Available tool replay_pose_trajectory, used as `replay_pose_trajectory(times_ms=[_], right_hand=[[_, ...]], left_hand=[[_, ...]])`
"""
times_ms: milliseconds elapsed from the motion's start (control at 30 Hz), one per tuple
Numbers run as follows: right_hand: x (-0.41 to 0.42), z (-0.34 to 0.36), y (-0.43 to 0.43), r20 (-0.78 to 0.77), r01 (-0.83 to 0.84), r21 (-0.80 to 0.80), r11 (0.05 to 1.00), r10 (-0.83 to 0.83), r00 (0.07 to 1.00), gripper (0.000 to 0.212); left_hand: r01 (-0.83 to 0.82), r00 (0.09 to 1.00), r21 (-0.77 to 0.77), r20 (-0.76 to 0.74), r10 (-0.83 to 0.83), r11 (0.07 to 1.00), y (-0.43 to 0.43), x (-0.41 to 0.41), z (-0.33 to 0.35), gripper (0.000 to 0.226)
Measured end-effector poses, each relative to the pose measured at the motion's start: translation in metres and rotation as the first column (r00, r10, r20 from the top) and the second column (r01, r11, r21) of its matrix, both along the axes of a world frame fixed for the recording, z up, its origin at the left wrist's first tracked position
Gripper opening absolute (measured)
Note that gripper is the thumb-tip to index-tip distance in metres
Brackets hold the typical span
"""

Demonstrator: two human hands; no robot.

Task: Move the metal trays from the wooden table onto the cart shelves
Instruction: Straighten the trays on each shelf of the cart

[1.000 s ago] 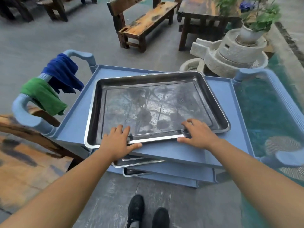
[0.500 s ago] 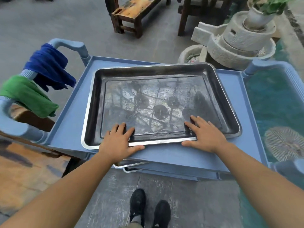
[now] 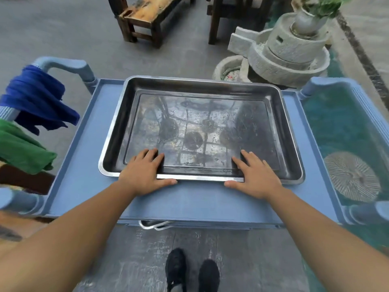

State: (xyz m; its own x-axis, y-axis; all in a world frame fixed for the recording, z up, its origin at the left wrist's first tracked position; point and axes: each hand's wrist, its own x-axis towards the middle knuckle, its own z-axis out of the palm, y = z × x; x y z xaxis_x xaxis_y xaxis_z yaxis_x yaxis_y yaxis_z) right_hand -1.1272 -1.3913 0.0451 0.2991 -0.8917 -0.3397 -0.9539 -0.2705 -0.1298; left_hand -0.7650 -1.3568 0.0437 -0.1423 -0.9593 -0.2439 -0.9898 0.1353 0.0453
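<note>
So the tray [image 3: 200,114] is sitting flat on the cart's top shelf [image 3: 189,203], a bit toward the far side, with a strip of bare blue shelf between its near rim and the person. Both hands are on that near rim, well apart from each other.

The left hand [image 3: 143,173] has its fingers [image 3: 147,155] straight and close together. They're laid over the rim and down onto the tray floor, with the thumb stuck out sideways on the shelf, just outside the rim. The right hand [image 3: 256,175] mirrors it: fingers flat inside the tray, thumb outside pointing back toward the left one. Neither hand is curled round anything, they're just resting flat.

Past the fingertips it's scratched tray floor, then the far rim, then a stone mill [image 3: 288,51] beyond the cart. Off to the left of the left fingers, a blue cloth [image 3: 40,102] and a green cloth [image 3: 19,150] hang on the handle [image 3: 63,64]. Back below the wrists, two more tray corners [image 3: 155,224] poke out from under the top shelf.
</note>
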Motion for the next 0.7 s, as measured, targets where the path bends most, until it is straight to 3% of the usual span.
replay_pose_trajectory(times_ms=[700], right_hand=[[-0.005,0.004,0.039,0.019,-0.001,0.051,0.999,0.0,1.0,0.116]], left_hand=[[-0.036,0.999,0.048,-0.023,0.037,0.998,0.049,-0.007,0.004,0.119]])
